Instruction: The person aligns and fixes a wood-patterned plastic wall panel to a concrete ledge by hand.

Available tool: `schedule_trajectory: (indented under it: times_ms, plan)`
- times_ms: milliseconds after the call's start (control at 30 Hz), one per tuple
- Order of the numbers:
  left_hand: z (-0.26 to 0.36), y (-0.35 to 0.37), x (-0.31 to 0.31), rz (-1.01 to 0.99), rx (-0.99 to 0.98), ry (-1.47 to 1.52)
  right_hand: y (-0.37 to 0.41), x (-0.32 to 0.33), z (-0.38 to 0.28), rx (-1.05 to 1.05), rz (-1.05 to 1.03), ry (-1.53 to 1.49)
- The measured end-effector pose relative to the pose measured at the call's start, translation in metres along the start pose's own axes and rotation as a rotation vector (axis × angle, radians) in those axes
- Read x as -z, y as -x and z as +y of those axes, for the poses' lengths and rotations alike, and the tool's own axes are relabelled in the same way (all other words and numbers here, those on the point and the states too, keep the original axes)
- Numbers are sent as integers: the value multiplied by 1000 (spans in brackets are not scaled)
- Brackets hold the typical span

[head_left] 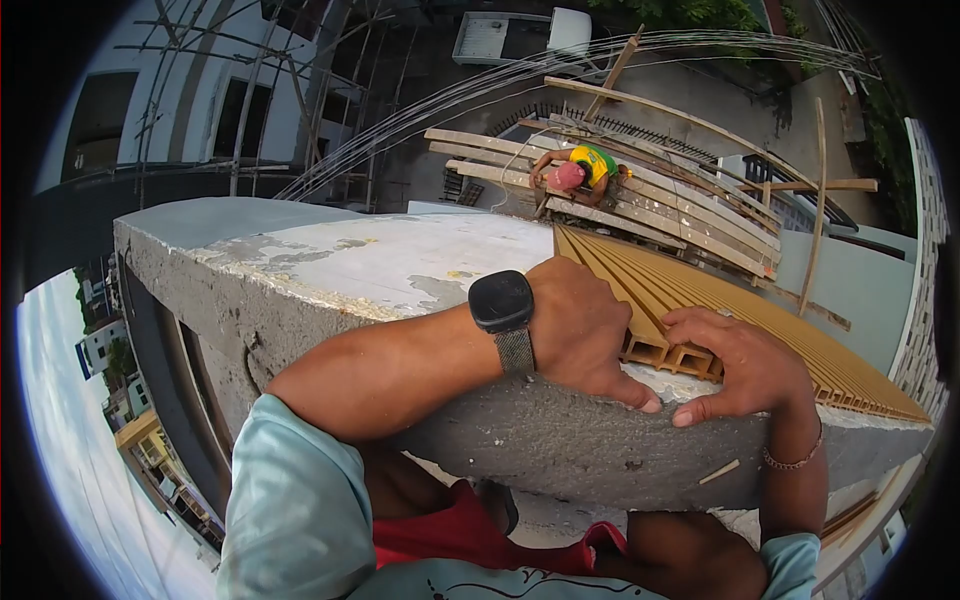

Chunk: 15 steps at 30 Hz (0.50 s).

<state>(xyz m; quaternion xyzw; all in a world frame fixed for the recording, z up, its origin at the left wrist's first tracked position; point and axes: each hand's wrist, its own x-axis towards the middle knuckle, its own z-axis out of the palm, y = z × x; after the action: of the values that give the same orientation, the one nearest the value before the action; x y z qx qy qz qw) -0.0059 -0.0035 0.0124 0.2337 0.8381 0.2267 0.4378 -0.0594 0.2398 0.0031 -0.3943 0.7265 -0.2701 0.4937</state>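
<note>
A tan fluted wall panel [770, 345] with hollow channels at its near end stands against the outer face of a rough concrete parapet [560, 440]. My left hand [580, 325], below a dark wristwatch [502, 302], is closed over the panel's left edge; its thumb reaches along the parapet top and its fingertips are hidden. My right hand [745, 360] curls over the ribs a little to the right, with fingers on the panel and thumb pointing left past the open channel ends. Both thumb tips lie close together, slightly apart.
Below, a person in a yellow and green shirt [592, 165] crouches on a scaffold of wooden planks [690, 215]. Overhead wires [420, 115] cross beyond it. A white truck [520, 38] stands on the ground. Bamboo scaffolding [250, 90] fronts the building at upper left. White-patched concrete [370, 255] extends left.
</note>
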Motion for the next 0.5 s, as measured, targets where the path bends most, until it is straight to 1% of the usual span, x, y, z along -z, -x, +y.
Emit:
schedule_trajectory:
  times_ms: [500]
  plan:
    - [-2,0,-3,23,-22,5,0,2,-3,-23,-10,-6]
